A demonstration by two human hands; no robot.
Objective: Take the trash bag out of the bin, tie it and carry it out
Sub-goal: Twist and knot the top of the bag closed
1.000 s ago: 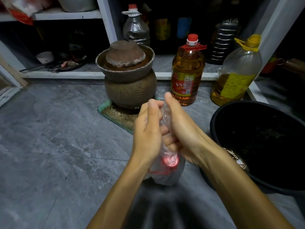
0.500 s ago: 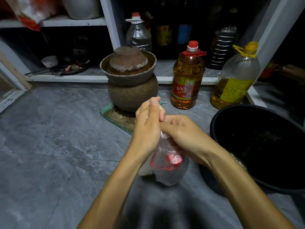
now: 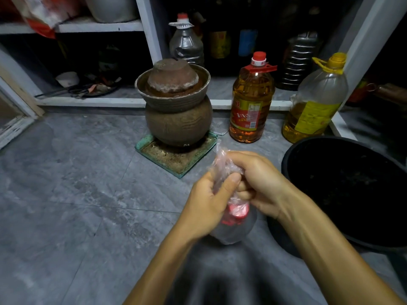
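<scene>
A small clear plastic trash bag (image 3: 236, 230) hangs above the grey floor, with something red showing through its side. Its gathered neck sticks up between my two hands. My left hand (image 3: 207, 203) grips the neck from the left, thumb pressed across the plastic. My right hand (image 3: 257, 177) is closed around the top of the neck from the right, touching the left hand. The black bin (image 3: 288, 172) stands on the floor just to the right, its dark inside open and its contents hard to make out.
A brown clay jar (image 3: 178, 119) with a bowl lid sits on a green tray (image 3: 143, 146) ahead. Two oil bottles (image 3: 251, 102) (image 3: 315, 106) stand at the white shelf edge (image 3: 88, 102). More bottles fill the dark shelf behind. A door frame (image 3: 13, 119) is at left.
Both hands dropped lower and closer to me with the bag. The right hand turned from flat fingers to a fist around the bag's neck, and the left thumb came across it.
</scene>
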